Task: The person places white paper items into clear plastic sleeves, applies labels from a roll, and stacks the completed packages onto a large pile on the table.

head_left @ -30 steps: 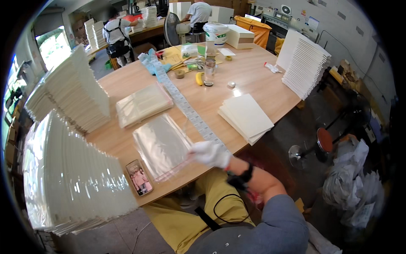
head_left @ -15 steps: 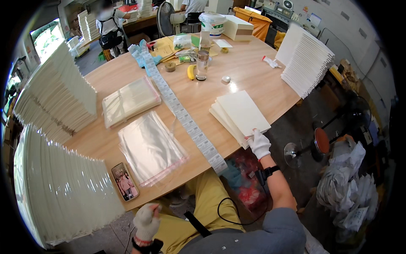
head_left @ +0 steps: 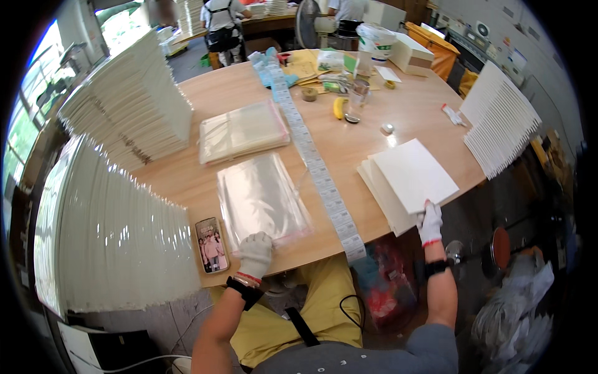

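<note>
Now left hand (head_left: pixel 255 251) has reached clear sleeves (head_left: pixel 258 193); right hand (head_left: pixel 430 225) still holds boards (head_left: pixel 418 173).

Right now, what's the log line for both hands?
left hand: at near edge of clear sleeves; right hand: touching near edge of top white board; phone: beside sleeves

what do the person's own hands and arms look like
The left hand and right hand wear whitish gloves with red cuff edges; each wrist has a black strap. Forearms are bare; a short grey sleeve shows on the right.
</note>
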The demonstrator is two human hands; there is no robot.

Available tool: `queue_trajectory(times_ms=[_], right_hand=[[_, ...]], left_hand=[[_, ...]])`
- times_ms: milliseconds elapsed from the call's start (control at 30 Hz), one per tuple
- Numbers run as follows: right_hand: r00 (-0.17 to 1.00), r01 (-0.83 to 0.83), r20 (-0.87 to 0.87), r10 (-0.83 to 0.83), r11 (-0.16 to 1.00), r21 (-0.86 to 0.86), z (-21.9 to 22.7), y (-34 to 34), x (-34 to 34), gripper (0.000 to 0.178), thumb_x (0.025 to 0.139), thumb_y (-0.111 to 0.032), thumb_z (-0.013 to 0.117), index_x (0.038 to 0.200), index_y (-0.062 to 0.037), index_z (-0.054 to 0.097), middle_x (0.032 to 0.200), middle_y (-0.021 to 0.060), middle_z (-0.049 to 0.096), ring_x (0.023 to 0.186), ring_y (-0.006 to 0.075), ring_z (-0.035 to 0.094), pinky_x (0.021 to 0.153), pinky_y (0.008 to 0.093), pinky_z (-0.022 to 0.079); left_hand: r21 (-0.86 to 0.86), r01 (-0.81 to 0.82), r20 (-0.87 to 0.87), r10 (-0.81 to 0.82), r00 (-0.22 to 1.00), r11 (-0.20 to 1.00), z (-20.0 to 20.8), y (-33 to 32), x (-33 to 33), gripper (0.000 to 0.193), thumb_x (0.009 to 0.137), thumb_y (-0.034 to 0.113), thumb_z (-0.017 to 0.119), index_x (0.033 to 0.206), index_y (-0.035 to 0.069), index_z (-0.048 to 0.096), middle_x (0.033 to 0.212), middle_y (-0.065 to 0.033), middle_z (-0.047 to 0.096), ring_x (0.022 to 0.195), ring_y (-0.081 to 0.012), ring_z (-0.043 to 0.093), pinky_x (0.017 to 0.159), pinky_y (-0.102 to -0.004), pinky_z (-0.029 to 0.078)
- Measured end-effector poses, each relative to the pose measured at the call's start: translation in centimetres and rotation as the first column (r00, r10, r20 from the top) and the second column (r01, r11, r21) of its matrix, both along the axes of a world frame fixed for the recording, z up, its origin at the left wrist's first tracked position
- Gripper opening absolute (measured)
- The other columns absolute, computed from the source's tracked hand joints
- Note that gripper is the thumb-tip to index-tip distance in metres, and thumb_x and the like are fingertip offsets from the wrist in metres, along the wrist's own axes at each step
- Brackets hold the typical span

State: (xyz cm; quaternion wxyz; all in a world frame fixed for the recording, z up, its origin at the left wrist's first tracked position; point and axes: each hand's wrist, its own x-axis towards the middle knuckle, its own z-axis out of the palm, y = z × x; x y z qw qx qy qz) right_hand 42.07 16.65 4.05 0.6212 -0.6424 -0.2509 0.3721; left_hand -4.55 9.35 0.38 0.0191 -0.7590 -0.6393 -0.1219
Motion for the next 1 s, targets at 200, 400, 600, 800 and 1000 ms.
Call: queue_trajectory(times_ms=[200,400,600,800,1000], right_hand=[[0.835,-0.544,0.133,0.534,0.838,0.052,4.5,-12.2,-8.5,0.037,0.090,-0.024,0.049,0.120,-0.0021,0.048,0.077,0.0026,0.060,0.041,0.0055,0.041,0.034,0.0204,0.030],[0.541,-0.805,-0.483,0.688,0.589,-0.062,4.4,-16.9,-14.1,0.029,0.088,-0.025,0.052,0.107,-0.0037,0.054,0.060,-0.0009,0.052,0.035,0.0056,0.036,0.031,0.0212,0.024],[0.679,-0.612,-0.601,0.422,0.778,-0.145,1.5,-18.3,-17.4,0.013,0.089,-0.028,0.052,0.096,-0.0176,0.053,0.061,-0.0043,0.047,0.041,0.0053,0.036,0.035,0.0201,0.025],[0.665,-0.572,-0.618,0.419,0.818,-0.060,1.3,-19.2,-19.9,0.010,0.091,-0.026,0.050,0.098,-0.0187,0.050,0.069,-0.0042,0.050,0.047,0.0059,0.040,0.038,0.0201,0.029],[0.542,-0.567,-0.769,0.340,0.823,-0.035,0.7,-20.2,-20.6,0.011,0.092,-0.027,0.050,0.095,-0.0174,0.051,0.070,-0.0045,0.049,0.048,0.0059,0.038,0.042,0.0204,0.030]], left_hand=[[-0.170,-0.179,0.217,0.214,0.952,0.969,0.3,1.1,-2.8,0.013,0.083,0.019,0.053,0.084,0.007,0.057,0.074,-0.0187,0.064,0.071,-0.0355,0.063,0.062,-0.0463,0.049],[-0.051,-0.035,0.203,0.045,0.978,0.998,0.3,0.0,-3.8,0.009,0.077,0.012,0.056,0.084,0.008,0.057,0.082,-0.0150,0.061,0.082,-0.0318,0.060,0.069,-0.0425,0.049],[0.147,-0.390,0.288,0.338,0.896,0.909,2.1,-2.4,-3.1,0.020,0.079,0.013,0.056,0.095,0.001,0.059,0.089,-0.0142,0.059,0.075,-0.0305,0.061,0.065,-0.0406,0.049],[-0.491,-0.036,0.801,0.467,0.375,0.870,2.0,-1.3,-3.6,0.022,0.084,0.014,0.047,0.091,-0.002,0.061,0.076,-0.0142,0.065,0.061,-0.0202,0.064,0.057,-0.0310,0.052],[-0.068,-0.125,0.895,0.116,0.431,0.990,-0.6,-4.8,4.0,0.028,0.086,0.020,0.050,0.105,0.000,0.057,0.092,-0.0159,0.063,0.083,-0.0253,0.062,0.075,-0.0342,0.050]])
